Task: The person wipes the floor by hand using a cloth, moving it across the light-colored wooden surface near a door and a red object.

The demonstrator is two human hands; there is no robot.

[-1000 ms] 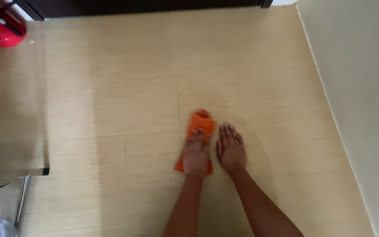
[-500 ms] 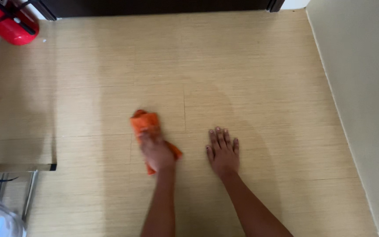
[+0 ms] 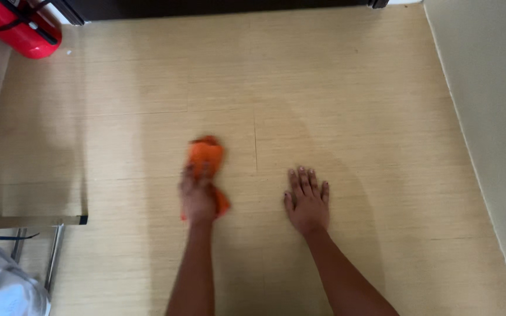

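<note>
mount: head-worn, single view, no second view to overlap
facing: straight down at wooden floor [image 3: 335,88]
range: arm's length above floor, both forearms enter from bottom edge
frame vs floor: wall [image 3: 487,88] along its right side, red cylinder [image 3: 16,29] at its top-left corner, table edge [image 3: 27,220] at lower left

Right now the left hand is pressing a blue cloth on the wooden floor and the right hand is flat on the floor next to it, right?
Almost. The cloth is orange, not blue, as the head view shows. The rest holds: the left hand presses it on the wooden floor, and the right hand lies flat on the floor beside it, fingers spread.
</note>
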